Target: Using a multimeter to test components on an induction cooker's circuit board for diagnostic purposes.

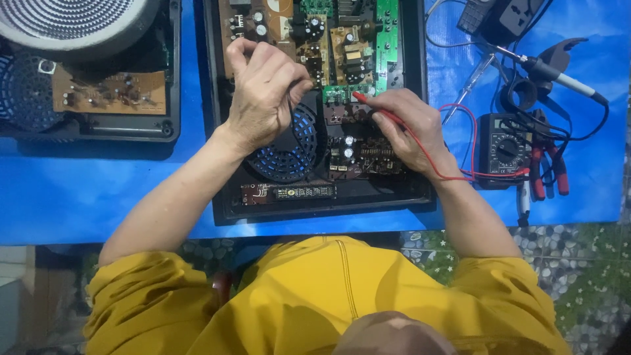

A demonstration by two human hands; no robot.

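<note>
far end of the open appliance's circuit boards point(328, 26) cut by the top edge, fan point(289, 148) partly under the left hand point(263, 92), red probe point(378, 110) tip too small to tell

1. Red test probe point(384, 113): thin and pen-shaped, lying slanted, tip toward the left over the green board, its red lead trailing right
2. Black probe lead point(291, 108): thin dark wire hanging over the round blue-grilled fan, left of centre

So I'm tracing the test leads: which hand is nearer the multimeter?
Right. The right hand, holding the red probe, rests on the board just left of the multimeter. The left hand is farther off, over the black fan.
</note>
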